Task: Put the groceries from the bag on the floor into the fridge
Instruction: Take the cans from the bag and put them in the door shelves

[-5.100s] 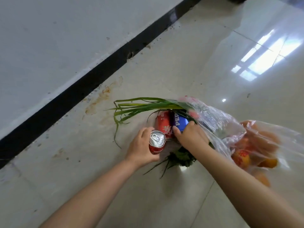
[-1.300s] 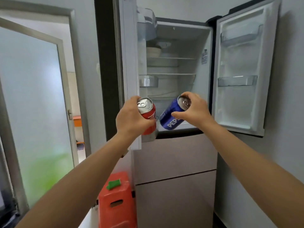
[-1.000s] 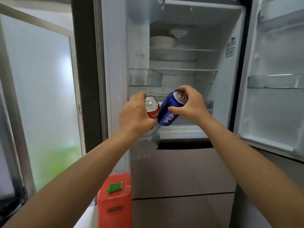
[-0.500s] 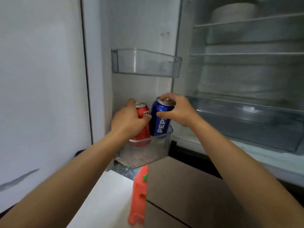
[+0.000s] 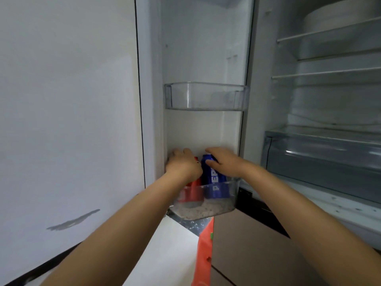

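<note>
Fingers of the left hand (image 5: 182, 165) curl round the red can (image 5: 191, 191), and the right hand (image 5: 223, 162) grips the top of the blue can (image 5: 215, 185); both cans stand side by side in the lower door bin (image 5: 222, 207) of the fridge (image 5: 206, 48). Placing looks nearly finished; next, both hands should let go and draw back without tipping either can.

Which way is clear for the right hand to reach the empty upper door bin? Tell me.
Probably yes, straight up: the right hand grips the Pepsi can in the lower door bin, and nothing lies between it and the upper door bin.
</note>
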